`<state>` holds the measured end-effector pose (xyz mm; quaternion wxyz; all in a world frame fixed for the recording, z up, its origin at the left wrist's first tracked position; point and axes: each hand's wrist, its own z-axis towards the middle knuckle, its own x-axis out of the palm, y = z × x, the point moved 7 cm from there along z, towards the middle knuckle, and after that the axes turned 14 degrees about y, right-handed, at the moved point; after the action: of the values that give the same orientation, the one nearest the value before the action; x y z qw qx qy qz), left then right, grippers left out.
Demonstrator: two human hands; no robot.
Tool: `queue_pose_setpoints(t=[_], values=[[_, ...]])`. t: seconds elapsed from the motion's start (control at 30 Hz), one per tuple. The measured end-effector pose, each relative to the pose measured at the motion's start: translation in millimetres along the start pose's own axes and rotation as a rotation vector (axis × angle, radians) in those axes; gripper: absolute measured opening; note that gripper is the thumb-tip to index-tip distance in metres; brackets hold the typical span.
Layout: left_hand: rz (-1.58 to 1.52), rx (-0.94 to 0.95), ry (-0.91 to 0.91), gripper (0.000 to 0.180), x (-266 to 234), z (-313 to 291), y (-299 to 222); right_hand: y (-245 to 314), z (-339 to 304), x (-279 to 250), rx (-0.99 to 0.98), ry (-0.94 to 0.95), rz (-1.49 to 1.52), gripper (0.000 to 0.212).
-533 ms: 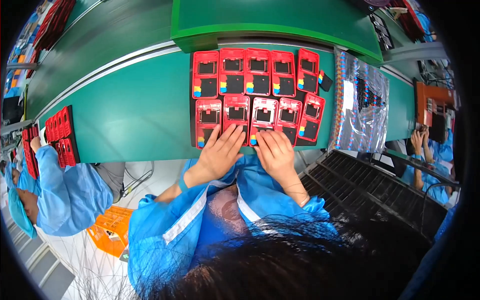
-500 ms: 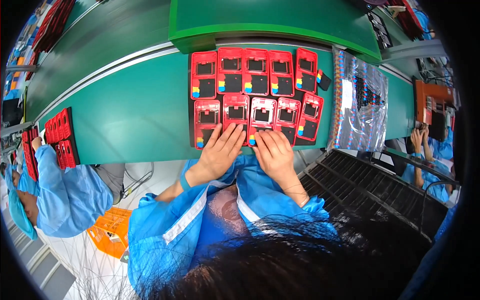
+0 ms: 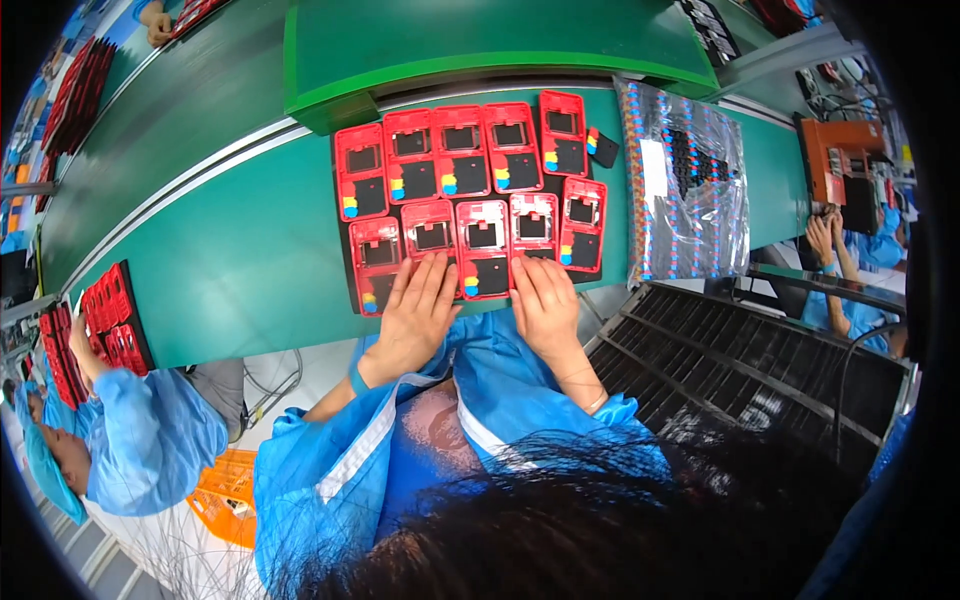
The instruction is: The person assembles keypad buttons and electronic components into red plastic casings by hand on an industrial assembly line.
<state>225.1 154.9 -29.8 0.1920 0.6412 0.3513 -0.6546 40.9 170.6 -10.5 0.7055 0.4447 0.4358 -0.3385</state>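
Note:
Several red plastic frames [image 3: 478,175] with black inserts and small coloured tabs lie in two rows on a dark tray [image 3: 346,275] on the green table [image 3: 240,250]. My left hand [image 3: 418,310] lies flat with spread fingers on the near row, over the second red frame [image 3: 431,235]. My right hand [image 3: 545,305] presses flat on the near edge of the third and fourth frames [image 3: 533,228]. Neither hand grips anything. A small black part [image 3: 603,148] lies at the right end of the far row.
A shiny sheet [image 3: 685,190] holding rows of small dark parts lies right of the tray. A raised green shelf [image 3: 480,45] runs behind. A black ribbed rack [image 3: 760,370] stands at my right. Other people in blue sleeves work at left [image 3: 130,440] and right [image 3: 830,245].
Both hands stay flat on the near row; the view has shifted slightly, with no clear movement of the frames.

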Motion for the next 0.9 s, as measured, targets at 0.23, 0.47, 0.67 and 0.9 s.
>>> queue_pose_setpoints(t=[0.23,0.47,0.67,0.9], values=[[-0.055,-0.008,0.018,0.074,-9,10,-10,-10,-5,6,0.079,0.031,-0.026,0.054],[0.062,0.210,0.044,0.063,-1,34,-43,-49,-13,-36,0.228,-0.109,-0.038,0.046],[-0.036,0.268,-0.002,0.051,-6,32,-45,-59,-9,-26,0.201,0.044,-0.130,0.043],[0.221,0.335,0.009,0.042,-9,41,-50,-63,-8,-20,0.163,0.060,-0.190,0.045]])
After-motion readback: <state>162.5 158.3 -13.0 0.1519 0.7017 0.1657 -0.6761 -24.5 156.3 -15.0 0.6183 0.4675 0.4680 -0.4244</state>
